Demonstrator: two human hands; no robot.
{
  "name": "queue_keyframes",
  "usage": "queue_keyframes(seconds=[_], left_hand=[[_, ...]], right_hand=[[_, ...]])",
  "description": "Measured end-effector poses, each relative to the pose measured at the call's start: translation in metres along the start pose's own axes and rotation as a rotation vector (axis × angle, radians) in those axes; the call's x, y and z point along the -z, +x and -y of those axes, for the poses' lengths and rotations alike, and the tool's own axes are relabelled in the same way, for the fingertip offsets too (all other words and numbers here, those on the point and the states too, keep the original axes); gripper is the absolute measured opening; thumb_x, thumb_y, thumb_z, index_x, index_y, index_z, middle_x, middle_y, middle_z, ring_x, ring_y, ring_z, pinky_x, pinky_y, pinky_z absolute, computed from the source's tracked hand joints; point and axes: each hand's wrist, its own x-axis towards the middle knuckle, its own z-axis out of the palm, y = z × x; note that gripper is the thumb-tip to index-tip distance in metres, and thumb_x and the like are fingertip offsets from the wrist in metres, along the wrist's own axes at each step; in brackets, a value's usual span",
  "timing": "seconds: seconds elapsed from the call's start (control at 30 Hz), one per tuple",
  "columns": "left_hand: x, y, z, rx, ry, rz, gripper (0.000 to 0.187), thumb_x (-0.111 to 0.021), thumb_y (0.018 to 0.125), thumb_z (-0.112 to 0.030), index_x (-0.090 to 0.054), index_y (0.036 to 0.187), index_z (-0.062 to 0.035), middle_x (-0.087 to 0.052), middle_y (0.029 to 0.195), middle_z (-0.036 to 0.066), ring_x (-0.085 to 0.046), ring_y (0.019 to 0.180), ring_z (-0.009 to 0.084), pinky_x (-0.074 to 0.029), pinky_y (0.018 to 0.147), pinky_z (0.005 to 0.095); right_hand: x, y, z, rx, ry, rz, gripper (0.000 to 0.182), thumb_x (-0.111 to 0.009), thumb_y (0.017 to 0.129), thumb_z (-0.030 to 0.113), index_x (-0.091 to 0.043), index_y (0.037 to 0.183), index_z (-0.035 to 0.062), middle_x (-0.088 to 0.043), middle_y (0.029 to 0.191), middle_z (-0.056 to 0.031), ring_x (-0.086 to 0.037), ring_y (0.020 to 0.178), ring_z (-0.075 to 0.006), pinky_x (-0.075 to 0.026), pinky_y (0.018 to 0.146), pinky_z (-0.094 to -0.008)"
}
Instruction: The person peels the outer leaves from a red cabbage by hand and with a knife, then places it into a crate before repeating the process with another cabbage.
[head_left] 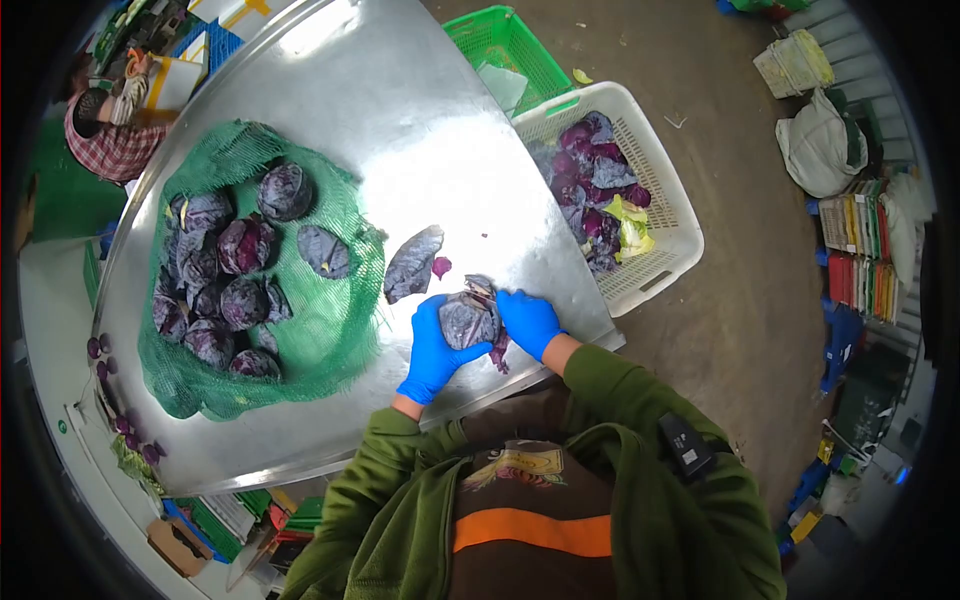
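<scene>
A red cabbage (467,322) is held just above the metal table's near edge. My left hand (432,350), in a blue glove, wraps its left side, thumb along the bottom. At the cabbage's right side, my gloved right hand (528,322) has its fingers closed on the loose outer leaves; the fingertips are partly hidden. A torn purple leaf (500,354) hangs below, between the hands. Beyond them on the table lie a large loose leaf (414,264) and a small purple scrap (441,267).
Several red cabbages (243,303) lie on a green mesh bag (340,372) at the left of the metal table (400,120). Right of the table stands a white basket (668,215) with discarded leaves, beside a green crate (500,38). Another person (110,135) works at far left.
</scene>
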Motion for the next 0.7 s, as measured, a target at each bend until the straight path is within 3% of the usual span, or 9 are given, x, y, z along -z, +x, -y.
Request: queue_keyframes(seconds=[0.1,0.17,0.23,0.3,0.37,0.5,0.57,0.63,0.7], left_hand=[[0.008,-0.018,0.008,0.022,-0.131,-0.037,0.101,-0.093,0.058,-0.038,-0.039,0.136,-0.004,-0.047,0.125,0.018,-0.046,0.12,0.0338,-0.039,0.103,0.045],[0.016,-0.041,0.014,-0.072,0.244,-0.106,0.105,-0.093,0.058,-0.038,-0.036,0.141,-0.0069,-0.045,0.13,0.019,-0.042,0.125,0.034,-0.036,0.107,0.047],[0.022,-0.051,0.013,-0.106,0.19,-0.144,0.1,-0.09,0.066,-0.036,-0.034,0.144,-0.0093,-0.047,0.13,0.018,-0.05,0.121,0.0314,-0.045,0.101,0.0463],[0.018,-0.044,-0.01,0.688,-0.905,-0.117,0.089,-0.087,0.073,-0.031,-0.035,0.142,-0.0091,-0.052,0.126,0.016,-0.059,0.11,0.0274,-0.055,0.086,0.0409],[-0.002,-0.031,-0.01,0.647,-0.87,-0.219,0.081,-0.084,0.077,-0.028,-0.036,0.14,-0.0082,-0.055,0.124,0.015,-0.064,0.103,0.0246,-0.058,0.074,0.0361],[-0.023,-0.01,-0.009,0.364,-0.743,-0.089,0.083,-0.084,0.077,-0.028,-0.035,0.14,-0.007,-0.052,0.13,0.02,-0.06,0.111,0.0298,-0.054,0.088,0.0394],[-0.024,0.002,-0.034,-0.172,0.294,-0.362,0.089,-0.084,0.076,-0.026,-0.031,0.144,-0.0065,-0.051,0.133,0.023,-0.057,0.116,0.0367,-0.049,0.097,0.0445],[-0.013,0.015,-0.049,-0.384,0.218,-0.357,0.089,-0.085,0.072,-0.026,-0.036,0.144,-0.0068,-0.05,0.136,0.024,-0.053,0.119,0.0414,-0.045,0.101,0.0468],[-0.003,0.017,-0.034,-0.595,0.243,0.144,0.083,-0.086,0.066,-0.026,-0.047,0.137,-0.0073,-0.048,0.139,0.023,-0.052,0.12,0.0413,-0.046,0.1,0.045]], right_hand=[[0.003,0.001,-0.006,-0.008,0.102,0.017,0.013,-0.053,0.09,0.014,-0.055,0.1,0.0069,-0.067,0.082,-0.0165,-0.069,0.069,-0.0324,-0.055,0.057,-0.0428],[0.004,-0.009,-0.008,-0.094,0.393,0.153,0.02,-0.052,0.091,0.017,-0.055,0.107,0.0056,-0.067,0.082,-0.0195,-0.069,0.072,-0.0352,-0.054,0.058,-0.0451],[-0.012,-0.017,-0.006,-0.083,0.531,0.085,0.025,-0.056,0.092,0.02,-0.057,0.112,0.005,-0.065,0.074,-0.0138,-0.068,0.063,-0.0271,-0.051,0.052,-0.0391],[-0.004,-0.026,0.001,-0.275,1.305,0.309,0.021,-0.058,0.092,0.017,-0.061,0.108,0.0042,-0.06,0.069,-0.0069,-0.057,0.052,-0.0137,-0.045,0.047,-0.0289],[0.01,-0.03,0.007,-0.306,1.476,0.304,0.019,-0.065,0.092,0.02,-0.063,0.102,0.0041,-0.053,0.065,0.0008,-0.047,0.05,-0.0058,-0.04,0.044,-0.0232],[0.034,-0.024,-0.006,-0.495,1.335,-0.131,0.033,-0.073,0.088,0.035,-0.072,0.097,0.0028,-0.057,0.067,0.0017,-0.046,0.057,-0.0048,-0.041,0.053,-0.025],[0.023,-0.017,-0.027,-0.472,1.187,-0.209,0.037,-0.075,0.085,0.038,-0.072,0.092,0.0018,-0.06,0.066,-0.0018,-0.053,0.059,-0.0091,-0.045,0.057,-0.0294],[0.023,-0.018,-0.032,-0.418,1.05,-0.261,0.039,-0.075,0.083,0.04,-0.072,0.09,0.0016,-0.062,0.068,-0.0046,-0.057,0.061,-0.0122,-0.046,0.059,-0.0318],[0.021,-0.022,-0.034,-0.365,0.919,-0.281,0.041,-0.075,0.082,0.042,-0.072,0.089,0.0014,-0.065,0.069,-0.0073,-0.06,0.062,-0.0154,-0.048,0.061,-0.0341]])
